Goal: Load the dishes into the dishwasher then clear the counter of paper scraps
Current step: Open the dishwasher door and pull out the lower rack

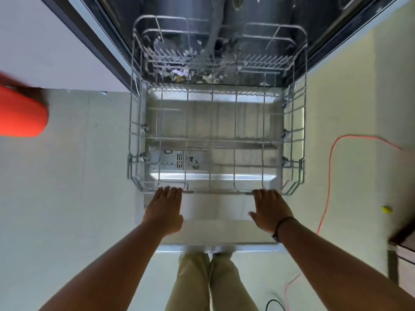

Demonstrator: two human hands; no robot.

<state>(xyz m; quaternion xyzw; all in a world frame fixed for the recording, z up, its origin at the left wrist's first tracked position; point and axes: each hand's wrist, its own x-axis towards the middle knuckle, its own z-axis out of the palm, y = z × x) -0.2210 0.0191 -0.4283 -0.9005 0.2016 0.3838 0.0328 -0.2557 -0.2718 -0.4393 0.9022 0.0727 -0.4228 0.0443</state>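
At the far left edge a blurred orange-red object (21, 111) juts into view above the pale floor (67, 176). Right of it, in the middle, the dishwasher (258, 16) stands open with its door (213, 221) folded down flat toward the person. The wire rack (134, 135) is drawn out over the door and carries no dishes; small pale scraps (183, 74) lie in the tub under its far part. The left hand (165, 213) reaches forward, palm down, fingers straight and close together, their tips at the near left rail of the rack, apparently touching it; nothing is held in it. Between the forearms, lower down, the person's khaki trousers (202, 281) show. The right hand (270, 209) mirrors the left: flat, fingers extended with the thumb spread to the side, fingertips at the near right rail of the rack, grasping nothing. A dark band (281, 224) circles that wrist. Further right a thin pink-red cord (330, 176) curves across the floor, and a small yellow object (386, 209) lies beyond it near the right edge
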